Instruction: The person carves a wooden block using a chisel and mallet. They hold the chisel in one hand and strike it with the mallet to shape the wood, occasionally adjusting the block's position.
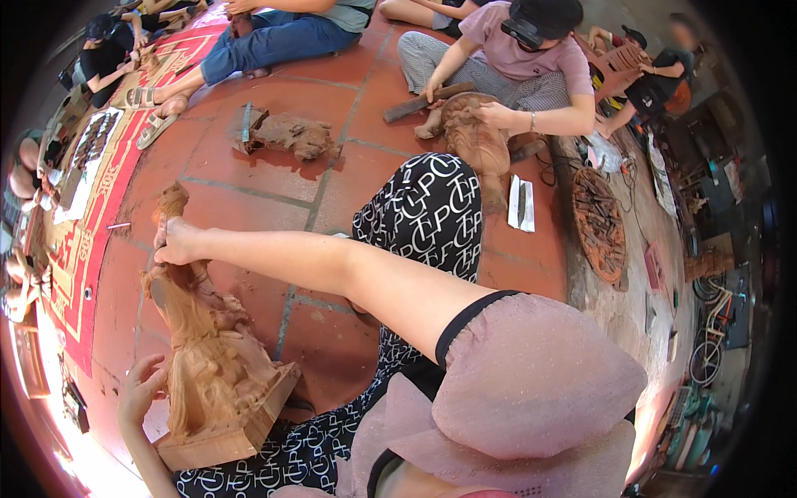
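A carved wooden statue (212,365), pale brown with draped folds and a square base, leans tilted across my lap at the lower left. Its narrow head end (173,199) points up and away from me. My right hand (172,241) reaches across to the statue's neck, its fingers closed and pressed against the wood; whether something small is pinched in them is hidden. Beside the statue's left side, near the base, my left hand (143,390) is held with fingers apart and curved, nothing in it.
Red tiles (332,191) cover the floor. A dark wood carving (290,137) lies ahead with a blue-edged tool on it. Opposite, a person works on another statue (477,137). An oval tray of tools (598,224) is at the right, a red mat (91,241) at the left.
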The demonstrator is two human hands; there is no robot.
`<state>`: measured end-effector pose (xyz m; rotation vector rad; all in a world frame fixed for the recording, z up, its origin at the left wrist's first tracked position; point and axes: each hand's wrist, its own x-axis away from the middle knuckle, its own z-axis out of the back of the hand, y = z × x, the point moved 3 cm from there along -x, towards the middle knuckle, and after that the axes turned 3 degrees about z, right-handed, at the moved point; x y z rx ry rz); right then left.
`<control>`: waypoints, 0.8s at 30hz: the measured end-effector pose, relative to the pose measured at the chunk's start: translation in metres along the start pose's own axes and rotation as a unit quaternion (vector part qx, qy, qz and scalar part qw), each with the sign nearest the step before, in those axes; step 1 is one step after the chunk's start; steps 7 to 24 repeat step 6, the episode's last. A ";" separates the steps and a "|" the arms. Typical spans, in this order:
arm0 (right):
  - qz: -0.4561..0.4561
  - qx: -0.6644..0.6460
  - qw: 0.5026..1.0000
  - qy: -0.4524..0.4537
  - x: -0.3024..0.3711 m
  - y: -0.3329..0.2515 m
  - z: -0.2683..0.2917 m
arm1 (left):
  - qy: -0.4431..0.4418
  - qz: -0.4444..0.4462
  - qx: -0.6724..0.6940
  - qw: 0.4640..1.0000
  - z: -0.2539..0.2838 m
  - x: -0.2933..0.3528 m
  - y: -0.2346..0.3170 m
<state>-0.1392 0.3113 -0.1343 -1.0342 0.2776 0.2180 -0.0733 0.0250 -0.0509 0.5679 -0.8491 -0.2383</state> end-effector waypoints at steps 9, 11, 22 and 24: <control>0.045 -0.005 0.993 0.106 0.023 -0.021 -0.007 | -0.010 0.016 -0.008 1.000 0.004 -0.008 -0.015; 0.045 -0.005 0.993 0.106 0.023 -0.021 -0.007 | -0.010 0.016 -0.008 1.000 0.004 -0.008 -0.015; 0.045 -0.005 0.993 0.106 0.023 -0.021 -0.007 | -0.010 0.016 -0.008 1.000 0.004 -0.008 -0.015; 0.045 -0.005 0.993 0.106 0.023 -0.021 -0.007 | -0.010 0.016 -0.008 1.000 0.004 -0.008 -0.015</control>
